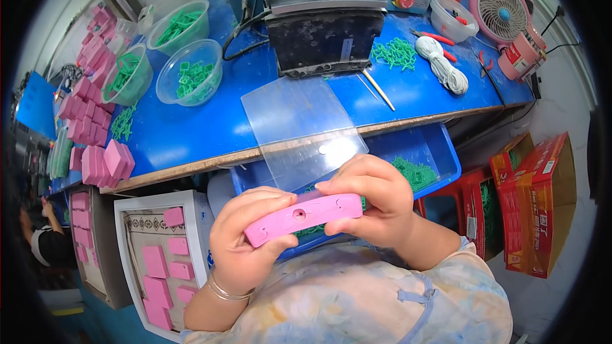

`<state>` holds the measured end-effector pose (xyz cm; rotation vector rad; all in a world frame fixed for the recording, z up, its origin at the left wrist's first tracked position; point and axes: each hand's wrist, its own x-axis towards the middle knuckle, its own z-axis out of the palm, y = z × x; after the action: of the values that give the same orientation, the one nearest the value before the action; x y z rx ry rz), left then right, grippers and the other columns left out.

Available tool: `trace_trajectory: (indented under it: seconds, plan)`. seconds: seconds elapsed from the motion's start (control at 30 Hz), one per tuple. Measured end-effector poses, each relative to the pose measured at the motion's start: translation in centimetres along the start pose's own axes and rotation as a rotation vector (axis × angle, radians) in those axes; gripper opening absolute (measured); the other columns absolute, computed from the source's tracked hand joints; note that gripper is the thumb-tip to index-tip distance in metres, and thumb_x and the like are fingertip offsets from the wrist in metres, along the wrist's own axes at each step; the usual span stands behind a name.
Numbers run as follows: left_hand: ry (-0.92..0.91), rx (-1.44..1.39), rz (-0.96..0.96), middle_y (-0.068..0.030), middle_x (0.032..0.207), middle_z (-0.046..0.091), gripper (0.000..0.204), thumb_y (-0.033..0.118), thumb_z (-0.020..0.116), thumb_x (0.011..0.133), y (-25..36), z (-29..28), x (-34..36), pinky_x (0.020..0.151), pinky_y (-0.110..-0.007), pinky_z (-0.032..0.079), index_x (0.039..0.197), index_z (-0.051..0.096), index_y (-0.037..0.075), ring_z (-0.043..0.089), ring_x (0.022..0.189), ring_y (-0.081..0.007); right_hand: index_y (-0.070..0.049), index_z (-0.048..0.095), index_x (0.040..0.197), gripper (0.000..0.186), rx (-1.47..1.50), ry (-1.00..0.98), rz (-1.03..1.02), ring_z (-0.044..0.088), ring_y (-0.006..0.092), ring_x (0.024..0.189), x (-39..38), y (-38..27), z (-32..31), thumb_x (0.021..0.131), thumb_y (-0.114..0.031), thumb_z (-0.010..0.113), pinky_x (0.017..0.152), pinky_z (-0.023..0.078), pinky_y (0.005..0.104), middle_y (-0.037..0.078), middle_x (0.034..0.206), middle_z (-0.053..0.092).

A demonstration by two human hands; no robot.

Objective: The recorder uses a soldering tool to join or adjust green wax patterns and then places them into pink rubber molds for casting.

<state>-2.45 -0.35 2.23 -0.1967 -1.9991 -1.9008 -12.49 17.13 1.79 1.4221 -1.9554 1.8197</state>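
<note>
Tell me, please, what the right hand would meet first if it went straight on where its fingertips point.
Apart from the pink block it holds, the right hand would probably meet the left hand first, though depth is unclear.

Bright light, white glare on the clear sheet [303,124], pale sheen on the blue tabletop [204,130], fisheye-bowed edges, black rounded corners, dimmer, softer far left

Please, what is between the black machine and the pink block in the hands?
In the head view, a clear sheet lies between the black machine and the pink block, reaching past the table edge toward the blue tray.
</note>
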Motion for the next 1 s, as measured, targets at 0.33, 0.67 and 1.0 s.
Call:
trace_trajectory:
  seconds: [0.33,0.67,1.0]
  plan:
    - [-0.132,-0.210,0.026,-0.0117,0.092,0.063,0.047,0.024,0.079,0.065,-0.5,-0.8,0.9,0.075,-0.035,0.045,0.098,0.063,-0.004,0.057,0.086,-0.0223,-0.001,0.066,0.094,0.042,0.629,-0.065,0.108,0.049,0.0156,0.074,-0.1,2.2,0.5,0.067,-0.032,0.076,0.066,0.038,0.0280,0.004,0.078,0.055]
    - [-0.050,0.459,0.211,-0.0119,0.091,0.063,0.042,0.014,0.077,0.063,1.5,0.3,1.4,0.077,-0.033,0.044,0.098,0.063,-0.003,0.056,0.084,-0.0239,-0.002,0.065,0.098,0.041,0.498,0.045,0.146,0.051,0.0159,0.079,0.0,1.9,-0.8,0.070,-0.029,0.074,0.071,0.040,0.0280,0.005,0.084,0.057]
    - [-0.205,0.684,0.369,-0.0102,0.077,0.058,0.033,0.020,0.076,0.065,1.8,0.9,3.5,0.063,-0.032,0.040,0.084,0.061,0.000,0.052,0.068,-0.0217,-0.001,0.064,0.097,0.043,0.202,-0.041,-0.010,0.052,0.0199,0.071,0.2,1.3,-2.0,0.066,-0.028,0.078,0.062,0.041,0.0296,0.007,0.079,0.056]
